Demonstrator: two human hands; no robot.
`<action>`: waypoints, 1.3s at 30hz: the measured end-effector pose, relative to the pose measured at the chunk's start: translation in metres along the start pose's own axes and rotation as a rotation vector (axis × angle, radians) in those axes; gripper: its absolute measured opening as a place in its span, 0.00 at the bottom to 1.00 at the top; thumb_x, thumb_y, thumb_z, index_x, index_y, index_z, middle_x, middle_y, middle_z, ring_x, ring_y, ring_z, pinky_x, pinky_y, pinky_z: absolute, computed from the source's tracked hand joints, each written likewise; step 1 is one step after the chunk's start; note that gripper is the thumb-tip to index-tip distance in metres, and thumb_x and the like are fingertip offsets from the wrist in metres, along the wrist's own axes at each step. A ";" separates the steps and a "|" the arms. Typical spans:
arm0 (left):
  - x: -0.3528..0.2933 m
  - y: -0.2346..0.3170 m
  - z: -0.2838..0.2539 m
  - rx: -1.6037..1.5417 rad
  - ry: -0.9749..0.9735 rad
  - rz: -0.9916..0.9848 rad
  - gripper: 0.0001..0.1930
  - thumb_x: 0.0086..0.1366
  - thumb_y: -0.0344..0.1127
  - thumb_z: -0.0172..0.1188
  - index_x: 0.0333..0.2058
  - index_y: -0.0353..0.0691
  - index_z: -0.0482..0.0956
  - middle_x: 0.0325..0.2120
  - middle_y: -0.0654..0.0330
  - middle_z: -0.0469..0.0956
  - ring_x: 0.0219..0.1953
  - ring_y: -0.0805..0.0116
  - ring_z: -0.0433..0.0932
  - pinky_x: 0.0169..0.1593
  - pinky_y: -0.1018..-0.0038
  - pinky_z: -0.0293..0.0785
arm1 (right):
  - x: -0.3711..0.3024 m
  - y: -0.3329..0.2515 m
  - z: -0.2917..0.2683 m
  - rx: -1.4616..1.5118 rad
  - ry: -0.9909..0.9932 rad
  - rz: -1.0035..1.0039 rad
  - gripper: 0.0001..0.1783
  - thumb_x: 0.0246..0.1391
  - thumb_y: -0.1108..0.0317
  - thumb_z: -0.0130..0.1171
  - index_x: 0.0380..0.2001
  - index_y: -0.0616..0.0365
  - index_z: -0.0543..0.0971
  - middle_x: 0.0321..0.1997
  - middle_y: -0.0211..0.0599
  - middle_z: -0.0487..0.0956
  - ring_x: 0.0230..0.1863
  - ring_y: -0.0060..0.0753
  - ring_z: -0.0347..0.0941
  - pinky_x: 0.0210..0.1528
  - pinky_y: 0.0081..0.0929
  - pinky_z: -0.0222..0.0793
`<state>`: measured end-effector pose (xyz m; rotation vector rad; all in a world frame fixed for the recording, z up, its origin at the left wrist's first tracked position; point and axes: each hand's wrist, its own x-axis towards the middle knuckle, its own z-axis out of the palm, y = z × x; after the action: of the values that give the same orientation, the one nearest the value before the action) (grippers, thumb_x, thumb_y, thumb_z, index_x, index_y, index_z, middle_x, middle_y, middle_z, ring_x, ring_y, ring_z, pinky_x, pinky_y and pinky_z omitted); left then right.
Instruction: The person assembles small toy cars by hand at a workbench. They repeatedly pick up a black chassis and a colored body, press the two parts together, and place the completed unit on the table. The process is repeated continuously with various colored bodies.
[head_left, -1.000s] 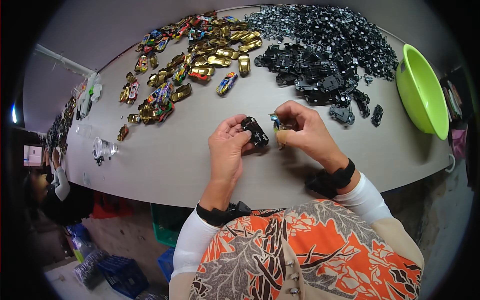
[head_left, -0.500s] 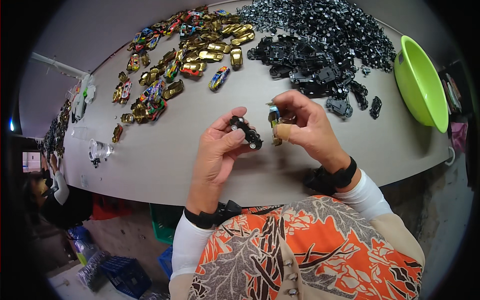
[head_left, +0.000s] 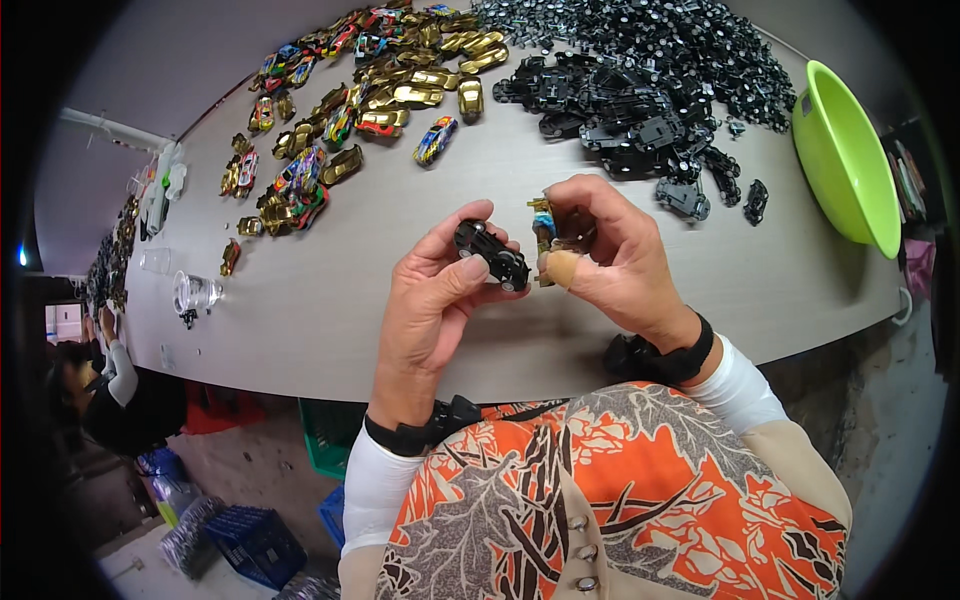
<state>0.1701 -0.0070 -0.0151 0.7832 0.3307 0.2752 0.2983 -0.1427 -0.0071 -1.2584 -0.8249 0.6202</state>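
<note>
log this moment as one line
left hand: holds black toy chassis | right hand: holds gold-and-blue car body | ahead: loose car bodies, black chassis pile | right: green basin

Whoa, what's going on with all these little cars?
A person holds a black base with wheels in the left hand and a small gold and blue piece in the right hand. The two parts are close together but not joined. Gold and colourful cars lie toward the table's left, black parts toward the right, near a green bowl.
</note>
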 end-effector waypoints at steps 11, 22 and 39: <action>-0.005 -0.002 0.010 0.057 0.005 0.006 0.24 0.54 0.21 0.57 0.52 0.32 0.67 0.41 0.55 0.74 0.41 0.66 0.76 0.42 0.66 0.80 | -0.002 0.003 0.004 -0.162 -0.090 -0.099 0.16 0.43 0.78 0.54 0.39 0.62 0.70 0.31 0.29 0.69 0.25 0.12 0.63 0.24 0.12 0.60; -0.009 -0.002 0.014 0.236 0.029 0.139 0.19 0.50 0.18 0.61 0.44 0.31 0.75 0.38 0.58 0.74 0.38 0.70 0.75 0.37 0.76 0.80 | 0.000 0.000 0.005 -0.247 -0.184 -0.228 0.20 0.39 0.80 0.55 0.41 0.61 0.71 0.31 0.33 0.68 0.26 0.21 0.66 0.25 0.18 0.63; -0.023 -0.014 0.018 0.737 -0.002 0.231 0.19 0.64 0.27 0.50 0.54 0.33 0.68 0.38 0.58 0.75 0.35 0.76 0.73 0.40 0.82 0.71 | 0.000 0.009 0.000 -0.284 -0.215 -0.272 0.13 0.46 0.82 0.57 0.38 0.64 0.73 0.30 0.34 0.72 0.30 0.24 0.71 0.31 0.21 0.68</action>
<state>0.1582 -0.0366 -0.0091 1.5535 0.3418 0.3748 0.2987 -0.1414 -0.0157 -1.3169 -1.2743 0.4320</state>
